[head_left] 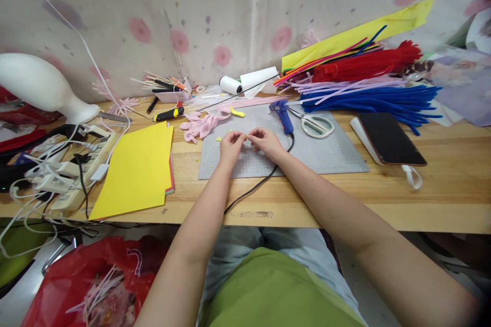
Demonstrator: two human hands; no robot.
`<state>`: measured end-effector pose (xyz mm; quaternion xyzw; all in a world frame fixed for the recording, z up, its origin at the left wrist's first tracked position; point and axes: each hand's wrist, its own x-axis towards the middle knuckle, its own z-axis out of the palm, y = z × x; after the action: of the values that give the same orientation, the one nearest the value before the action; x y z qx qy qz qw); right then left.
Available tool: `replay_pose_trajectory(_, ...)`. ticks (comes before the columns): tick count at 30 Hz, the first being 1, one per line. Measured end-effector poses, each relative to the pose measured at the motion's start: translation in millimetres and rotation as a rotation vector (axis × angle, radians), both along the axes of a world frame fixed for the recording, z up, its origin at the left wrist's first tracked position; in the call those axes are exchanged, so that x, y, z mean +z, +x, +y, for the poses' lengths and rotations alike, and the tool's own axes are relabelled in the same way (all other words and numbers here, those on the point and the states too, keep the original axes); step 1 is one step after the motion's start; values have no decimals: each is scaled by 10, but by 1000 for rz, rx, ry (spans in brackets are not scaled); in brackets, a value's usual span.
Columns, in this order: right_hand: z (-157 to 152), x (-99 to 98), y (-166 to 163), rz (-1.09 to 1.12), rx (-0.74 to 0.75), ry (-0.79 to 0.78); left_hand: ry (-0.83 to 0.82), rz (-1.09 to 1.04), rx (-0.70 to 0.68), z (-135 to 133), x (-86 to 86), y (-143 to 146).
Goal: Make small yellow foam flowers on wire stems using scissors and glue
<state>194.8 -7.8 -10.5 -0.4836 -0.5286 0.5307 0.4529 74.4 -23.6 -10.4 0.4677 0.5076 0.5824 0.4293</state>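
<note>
Over the grey cutting mat (326, 158), my left hand (231, 149) and my right hand (265, 143) meet fingertip to fingertip. Both are closed in a pinch on a tiny yellow piece (246, 137), mostly hidden by the fingers; its exact kind is too small to tell. Just beyond them lies a yellow foam or paper scrap (238, 112). Pink fuzzy shapes (203, 125) rest at the mat's left edge. A blue glue gun (283, 116) lies to the right of my hands, with scissors (316, 125) beside it.
Yellow sheets (134, 168) and a crowded power strip (86, 173) are at left. Blue pipe cleaners (368, 99) and red ones (368, 64) lie at back right, near a dark phone (391, 138). The glue gun's black cord (253, 190) crosses the front edge.
</note>
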Motion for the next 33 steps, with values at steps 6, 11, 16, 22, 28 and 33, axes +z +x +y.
replay_pose_trajectory(6, -24, 54, 15, 59, 40, 3, 20, 23, 2, 31, -59, -19)
replay_pose_trajectory(11, -40, 88, 39, 83, 69, -8, 164, 180, 55, 27, -52, -48)
replay_pose_trajectory(16, -19, 36, 34, 86, 29, 21, 136, 139, 133, -12, 3, 11)
replay_pose_trajectory(22, -31, 46, 71, 103, -21, 47, -153, -273, 84, -31, 76, 86)
replay_pose_trajectory(28, -84, 99, 23, 90, 74, 90, -225, -628, -22, -29, 124, 82)
replay_pose_trajectory(33, -72, 97, -45, 65, 86, 124, -249, -610, -94, -23, 103, 95)
